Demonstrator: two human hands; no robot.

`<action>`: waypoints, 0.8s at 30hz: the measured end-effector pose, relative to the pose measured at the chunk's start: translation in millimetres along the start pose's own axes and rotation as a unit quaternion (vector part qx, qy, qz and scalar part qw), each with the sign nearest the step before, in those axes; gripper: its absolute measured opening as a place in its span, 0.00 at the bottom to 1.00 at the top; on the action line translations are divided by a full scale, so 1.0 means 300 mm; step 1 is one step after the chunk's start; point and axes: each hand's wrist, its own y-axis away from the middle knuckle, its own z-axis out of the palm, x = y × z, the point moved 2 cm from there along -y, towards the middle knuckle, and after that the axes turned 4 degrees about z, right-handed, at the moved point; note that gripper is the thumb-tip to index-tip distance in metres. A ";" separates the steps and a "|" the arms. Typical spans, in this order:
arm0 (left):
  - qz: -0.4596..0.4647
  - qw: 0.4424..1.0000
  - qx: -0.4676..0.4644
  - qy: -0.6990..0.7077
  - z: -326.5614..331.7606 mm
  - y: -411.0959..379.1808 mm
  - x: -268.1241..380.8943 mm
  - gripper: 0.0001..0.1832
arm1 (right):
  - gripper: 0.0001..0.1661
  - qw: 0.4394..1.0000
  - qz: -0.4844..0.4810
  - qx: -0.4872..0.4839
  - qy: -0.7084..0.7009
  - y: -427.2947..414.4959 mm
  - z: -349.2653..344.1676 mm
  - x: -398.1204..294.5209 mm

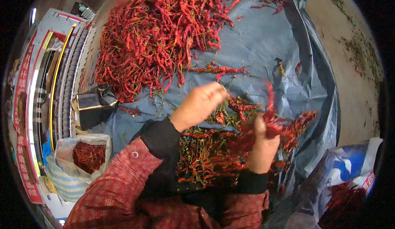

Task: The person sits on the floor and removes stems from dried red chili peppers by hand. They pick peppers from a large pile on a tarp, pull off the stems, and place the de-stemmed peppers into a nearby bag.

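Observation:
My right hand [264,147] holds several red chili peppers [271,124], blurred by motion, with one long pepper sticking up. To its left, my left hand [202,104] hovers over the tarp with its fingers bent towards the thumb. Its blurred fingertips do not show whether anything is pinched there. Below both hands lies a loose spread of dark red chilies and green stems [203,158]. Beyond them a big heap of wrinkled red chilies [166,34] covers the far left of the blue-grey tarp [256,40]. Some chilies between hands and heap lie singly.
At the left stand an open striped woven sack [66,179] of dark red chilies and a black box [95,105]. Behind them runs a machine [58,84] with rollers. A plastic bag [339,164] with dark red contents is at the lower right. Debris dots the concrete floor [342,74].

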 end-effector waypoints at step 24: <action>0.234 0.956 -0.101 -0.146 0.091 0.115 0.046 0.07 | 0.07 0.994 0.080 -0.070 0.015 0.002 0.009 0.008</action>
